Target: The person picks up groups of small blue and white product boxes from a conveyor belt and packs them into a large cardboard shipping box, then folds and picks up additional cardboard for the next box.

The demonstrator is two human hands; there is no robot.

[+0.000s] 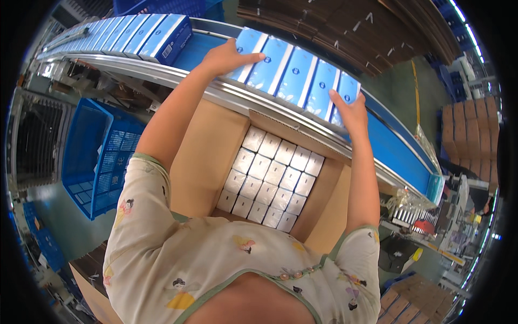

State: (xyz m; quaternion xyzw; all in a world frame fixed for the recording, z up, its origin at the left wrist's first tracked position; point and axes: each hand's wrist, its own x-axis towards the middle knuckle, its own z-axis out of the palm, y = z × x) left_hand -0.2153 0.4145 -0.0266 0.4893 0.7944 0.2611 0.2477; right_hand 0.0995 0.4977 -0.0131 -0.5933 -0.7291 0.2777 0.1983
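Observation:
A row of several blue-and-white wrapped packs [295,73], which look like tissue packs, stands side by side on a blue conveyor belt [386,137]. My left hand [222,57] grips the row's left end, its thumb lying over the pack tops. At the other end my right hand [353,110] presses in, thumb on top and fingers round the far side. Just below the conveyor, in front of my body, sits an open cardboard carton [202,154]. Inside it, a layer of packs [270,175] lies in a tight grid with pale ends facing up.
Further left on the belt a long line of similar packs [127,35] stands apart from my row. A metal rail [280,116] runs between belt and carton. On the left is a blue plastic crate [86,156]; flat cardboard [345,27] is stacked beyond the belt. Brown cartons [469,132] stand right.

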